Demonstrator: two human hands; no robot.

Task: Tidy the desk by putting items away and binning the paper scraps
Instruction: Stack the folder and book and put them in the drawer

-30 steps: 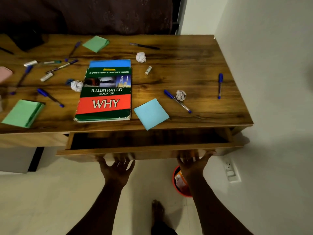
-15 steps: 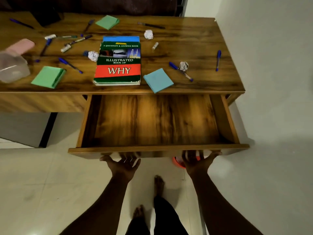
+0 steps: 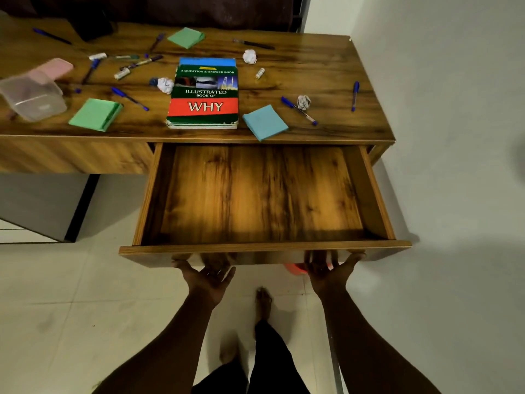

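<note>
The wooden drawer [image 3: 264, 247] stands pulled far out of the desk [image 3: 312, 69], with nothing inside. My left hand [image 3: 208, 275] and my right hand [image 3: 329, 268] hook under its front panel, fingers hidden beneath it. On the desk lie a book titled "WHY" [image 3: 204, 93], a blue note pad [image 3: 264, 122], two green pads [image 3: 95, 114] [image 3: 186, 37], several blue pens [image 3: 298, 110] and three crumpled paper balls [image 3: 250, 56] [image 3: 165, 84] [image 3: 304, 101].
A clear plastic box [image 3: 34, 98] with a pink lid [image 3: 55, 68] beside it sits at the desk's left end. A red bin [image 3: 295, 268] peeks from under the drawer. A white wall runs along the right. My feet stand on the tiled floor below.
Both hands have pulled the drawer from nearly shut to far out, and I have stepped back from the desk.
</note>
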